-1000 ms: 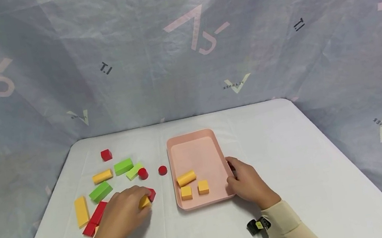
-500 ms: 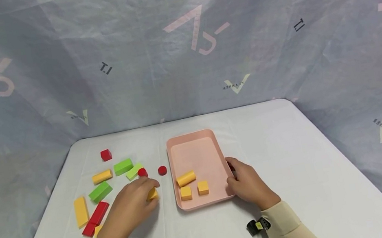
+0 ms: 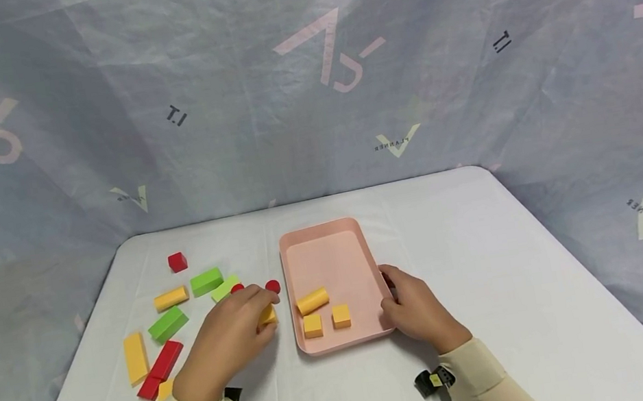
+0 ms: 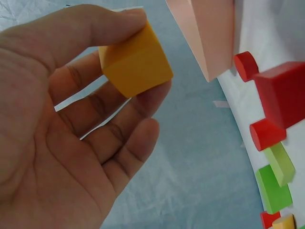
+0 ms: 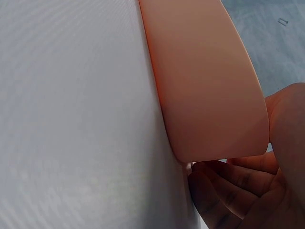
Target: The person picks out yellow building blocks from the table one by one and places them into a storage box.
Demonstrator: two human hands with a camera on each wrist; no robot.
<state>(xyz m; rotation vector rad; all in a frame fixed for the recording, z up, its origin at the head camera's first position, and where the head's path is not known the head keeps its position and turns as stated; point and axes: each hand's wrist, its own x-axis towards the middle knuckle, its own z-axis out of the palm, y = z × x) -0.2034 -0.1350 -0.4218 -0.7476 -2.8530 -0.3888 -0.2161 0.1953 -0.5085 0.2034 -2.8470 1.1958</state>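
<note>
My left hand (image 3: 227, 343) pinches a yellow cube (image 3: 267, 316) between thumb and fingers, held just left of the pink tray (image 3: 327, 236). The left wrist view shows that yellow cube (image 4: 136, 64) up close in my fingertips, with the pink tray's corner (image 4: 209, 38) beyond. My right hand (image 3: 415, 308) holds the tray's right rim near its front corner; in the right wrist view its fingers (image 5: 228, 193) curl under the pink tray's wall (image 5: 205, 90). Inside the tray lie a yellow cylinder (image 3: 312, 301) and two yellow cubes (image 3: 312, 325) (image 3: 341, 316).
On the white table (image 3: 492, 258), left of the tray, lie several loose blocks: a red cube (image 3: 177, 262), green blocks (image 3: 207, 281) (image 3: 168, 324), yellow bars (image 3: 170, 298) (image 3: 135, 357), a red bar (image 3: 160, 369) and a red cylinder (image 3: 273, 287). A grey cloth backdrop (image 3: 303, 78) rises behind.
My left hand has lifted the yellow cube from the block pile and carried it right, toward the tray. The right hand stays on the tray's rim.
</note>
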